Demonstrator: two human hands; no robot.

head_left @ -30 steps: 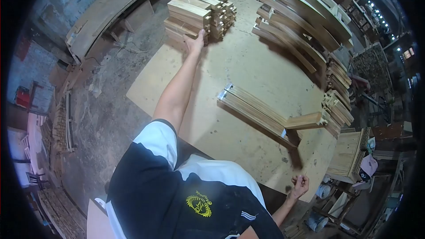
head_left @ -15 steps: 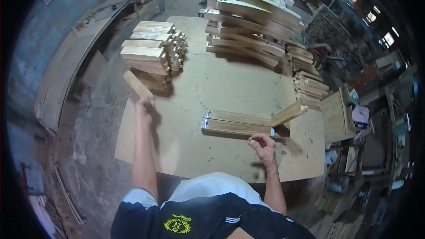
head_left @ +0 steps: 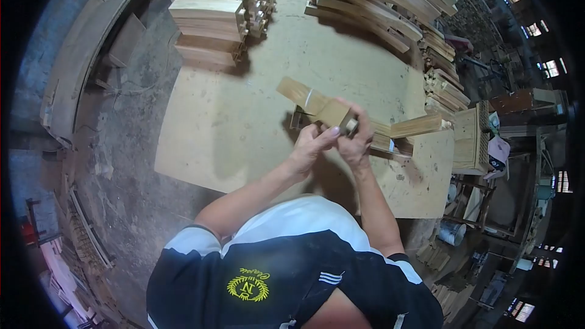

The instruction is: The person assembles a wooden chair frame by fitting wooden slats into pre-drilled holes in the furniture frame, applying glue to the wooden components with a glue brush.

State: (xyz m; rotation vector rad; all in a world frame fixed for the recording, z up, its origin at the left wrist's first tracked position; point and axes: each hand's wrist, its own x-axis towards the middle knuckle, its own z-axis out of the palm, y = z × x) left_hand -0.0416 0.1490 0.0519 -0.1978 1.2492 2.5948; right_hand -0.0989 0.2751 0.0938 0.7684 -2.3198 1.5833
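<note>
A short wooden block [head_left: 311, 102] with a tenon at its near end is held up in front of me, tilted, its far end pointing away to the left. My left hand [head_left: 309, 149] grips it from below near the tenon end, thumb pressed on it. My right hand [head_left: 358, 137] is closed round the same end from the right. Beneath, a pair of long wooden pieces lies on the table [head_left: 244, 128], mostly hidden by the block and my hands. Another wooden piece [head_left: 417, 127] stands out at an angle from their right end, just right of my right hand.
A stack of tenoned wooden blocks [head_left: 207, 15] stands at the back left of the table. Longer timbers and frames [head_left: 365, 9] are piled at the back right, with shorter pieces [head_left: 448, 91] along the right edge. A wooden box [head_left: 466, 140] stands beside the table.
My left hand has brought the wooden block from beside the left stack to the middle. My right hand has moved up and taken hold of it too. The view has tilted downward.
</note>
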